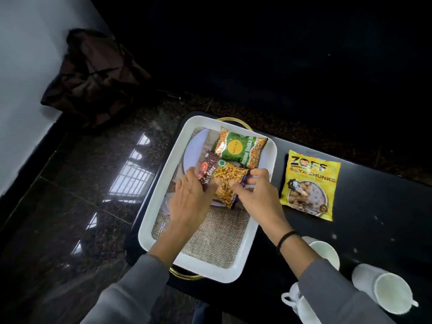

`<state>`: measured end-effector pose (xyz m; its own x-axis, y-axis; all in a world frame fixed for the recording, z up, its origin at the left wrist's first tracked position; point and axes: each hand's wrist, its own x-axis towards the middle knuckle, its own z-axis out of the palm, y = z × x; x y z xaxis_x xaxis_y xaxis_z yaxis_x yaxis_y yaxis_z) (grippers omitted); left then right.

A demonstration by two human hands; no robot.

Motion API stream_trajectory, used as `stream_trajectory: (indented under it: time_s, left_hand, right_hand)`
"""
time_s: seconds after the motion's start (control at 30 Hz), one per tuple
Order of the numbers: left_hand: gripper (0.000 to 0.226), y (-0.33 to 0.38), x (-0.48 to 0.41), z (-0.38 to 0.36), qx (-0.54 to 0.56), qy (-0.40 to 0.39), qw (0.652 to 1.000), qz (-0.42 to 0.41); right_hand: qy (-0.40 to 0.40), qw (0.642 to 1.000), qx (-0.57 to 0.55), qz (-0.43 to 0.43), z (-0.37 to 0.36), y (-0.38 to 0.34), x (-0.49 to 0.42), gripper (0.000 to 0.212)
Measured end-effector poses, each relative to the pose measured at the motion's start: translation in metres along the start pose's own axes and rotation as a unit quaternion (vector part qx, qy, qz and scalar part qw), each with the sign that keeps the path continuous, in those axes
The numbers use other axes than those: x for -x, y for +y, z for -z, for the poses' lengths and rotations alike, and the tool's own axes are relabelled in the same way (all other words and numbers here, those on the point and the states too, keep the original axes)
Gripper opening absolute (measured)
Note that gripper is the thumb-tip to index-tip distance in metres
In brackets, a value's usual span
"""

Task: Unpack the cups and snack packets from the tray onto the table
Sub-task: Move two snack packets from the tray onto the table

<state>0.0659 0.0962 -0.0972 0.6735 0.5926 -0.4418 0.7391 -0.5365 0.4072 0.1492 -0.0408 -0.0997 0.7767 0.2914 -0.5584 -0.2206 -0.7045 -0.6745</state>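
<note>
A white tray (252,237) lined with burlap sits on the black table (374,230). Inside it lies a maroon and orange mixture packet (224,181). My left hand (189,202) grips that packet's left end and my right hand (254,192) pinches its right end. A green snack packet (240,148) lies further back in the tray. A yellow soya chunks packet (311,183) rests on the table right of the tray. Three white cups stand on the table at the near right: one (325,253) behind my right forearm, one (390,291) on its side, one (292,298) partly hidden by my sleeve.
The tray has gold handles (184,274) at both ends. A dark bag (93,78) leans against the wall at the left. Glossy dark floor (70,206) lies left of the table, whose far edge runs diagonally behind the tray.
</note>
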Motion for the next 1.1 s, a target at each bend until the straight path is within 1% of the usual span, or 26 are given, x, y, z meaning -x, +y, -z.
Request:
stream_trajectory:
  time_s: [0.07, 0.1, 0.13, 0.17, 0.2, 0.23, 0.3, 0.37, 0.43, 0.5, 0.57, 0.63, 0.7, 0.73, 0.8, 0.83, 0.9, 0.97, 1.0, 1.03, 1.1]
  left_hand:
    - [0.063, -0.008, -0.007, 0.002, 0.083, -0.031, 0.995, 0.039]
    - [0.058, -0.011, -0.011, 0.004, 0.130, -0.052, 0.989, 0.051]
    - [0.051, -0.013, -0.013, 0.005, 0.177, -0.072, 0.980, 0.050]
    - [0.042, -0.015, -0.013, 0.007, 0.224, -0.089, 0.969, 0.046]
    - [0.036, -0.018, -0.014, 0.008, 0.279, -0.104, 0.953, 0.045]
    - [0.033, -0.019, -0.014, 0.010, 0.341, -0.121, 0.931, 0.050]
    - [0.044, -0.020, -0.013, 0.013, 0.455, -0.152, 0.875, 0.061]
    - [0.054, -0.020, -0.011, 0.017, 0.531, -0.162, 0.830, 0.054]
    - [0.063, -0.017, -0.010, 0.020, 0.563, -0.152, 0.812, 0.039]
    - [0.066, -0.011, -0.007, 0.021, 0.565, -0.145, 0.812, 0.027]
    - [0.057, -0.003, -0.007, 0.021, 0.565, -0.156, 0.810, 0.018]
    - [0.050, 0.009, -0.005, 0.019, 0.574, -0.185, 0.797, 0.014]
    - [0.056, 0.023, -0.002, 0.013, 0.574, -0.217, 0.790, 0.008]
    - [0.059, 0.031, 0.000, 0.010, 0.571, -0.234, 0.787, 0.003]
    - [0.057, 0.043, 0.003, 0.001, 0.557, -0.261, 0.788, -0.008]
    - [0.060, 0.049, 0.005, -0.003, 0.554, -0.269, 0.788, -0.011]
    - [0.071, 0.060, 0.009, -0.014, 0.542, -0.273, 0.795, -0.002]
    - [0.085, 0.076, 0.014, -0.021, 0.528, -0.278, 0.803, 0.014]
    - [0.088, 0.085, 0.017, -0.026, 0.523, -0.275, 0.807, 0.020]
    - [0.090, 0.093, 0.019, -0.031, 0.519, -0.270, 0.811, 0.026]
    - [0.083, 0.109, 0.022, -0.044, 0.511, -0.261, 0.818, 0.040]
  right_hand:
    - [0.009, 1.000, -0.009, -0.008, -0.004, 0.002, 0.001, 0.058]
    - [0.014, 1.000, -0.014, -0.011, -0.006, 0.002, 0.001, 0.055]
    - [0.018, 0.999, -0.027, -0.009, -0.006, 0.003, 0.001, 0.046]
    - [0.015, 0.999, -0.046, -0.011, -0.005, 0.004, 0.001, 0.043]
    - [0.004, 0.998, -0.066, -0.014, -0.004, 0.004, 0.001, 0.048]
    - [-0.011, 0.996, -0.088, -0.021, -0.002, 0.005, 0.001, 0.058]
    - [-0.043, 0.989, -0.137, -0.039, 0.002, 0.006, 0.001, 0.078]
    - [-0.070, 0.982, -0.168, -0.044, 0.008, 0.008, 0.001, 0.079]
    - [-0.096, 0.981, -0.164, -0.040, 0.016, 0.010, 0.002, 0.074]
    - [-0.112, 0.980, -0.161, -0.030, 0.025, 0.010, 0.003, 0.071]
    - [-0.119, 0.976, -0.182, -0.024, 0.033, 0.012, 0.004, 0.074]
    - [-0.134, 0.964, -0.228, -0.021, 0.042, 0.013, 0.006, 0.076]
    - [-0.139, 0.959, -0.247, -0.014, 0.052, 0.017, 0.010, 0.072]
    - [-0.129, 0.960, -0.247, -0.010, 0.058, 0.020, 0.012, 0.069]
    - [-0.102, 0.962, -0.255, -0.015, 0.068, 0.029, 0.016, 0.063]
    - [-0.093, 0.960, -0.264, -0.019, 0.074, 0.034, 0.018, 0.058]
    - [-0.080, 0.956, -0.281, -0.026, 0.087, 0.046, 0.022, 0.049]
    - [-0.073, 0.952, -0.295, -0.036, 0.100, 0.056, 0.026, 0.048]
    - [-0.070, 0.950, -0.300, -0.039, 0.108, 0.061, 0.029, 0.048]
    - [-0.070, 0.950, -0.303, -0.041, 0.115, 0.066, 0.031, 0.048]
    - [-0.070, 0.943, -0.320, -0.053, 0.129, 0.075, 0.036, 0.050]
